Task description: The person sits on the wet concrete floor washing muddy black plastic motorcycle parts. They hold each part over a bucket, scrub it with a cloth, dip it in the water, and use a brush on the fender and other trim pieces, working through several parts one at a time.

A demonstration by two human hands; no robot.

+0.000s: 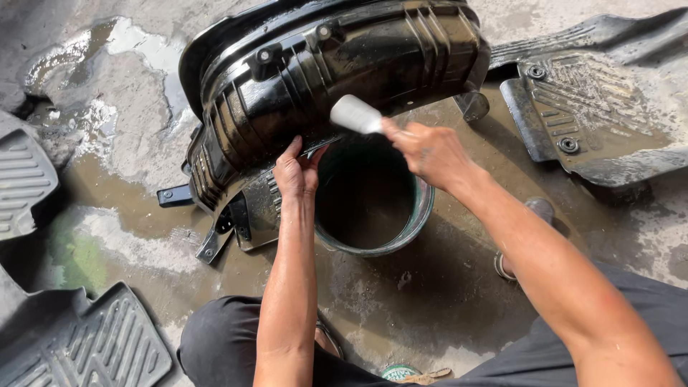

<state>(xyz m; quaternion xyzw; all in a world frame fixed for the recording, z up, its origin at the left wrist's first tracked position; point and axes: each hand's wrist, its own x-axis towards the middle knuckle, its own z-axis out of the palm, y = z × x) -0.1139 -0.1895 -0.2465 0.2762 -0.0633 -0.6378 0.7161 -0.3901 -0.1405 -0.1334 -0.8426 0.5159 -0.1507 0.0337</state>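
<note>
A large black plastic wheel-arch liner (337,64) stands on its edge on the wet ground, arched over a dark round bucket (419,215). My left hand (297,170) grips the liner's lower edge, just left of the bucket. My right hand (430,152) holds a white brush or sponge handle (355,115) whose tip presses against the liner's ribbed inner face. The bucket's inside looks dark; its contents cannot be made out.
Grey rubber car mats lie at the left (25,183), bottom left (79,340) and top right (595,115). The concrete ground (122,93) is wet with puddles and foam. My knees and a sandalled foot (537,211) sit close to the bucket.
</note>
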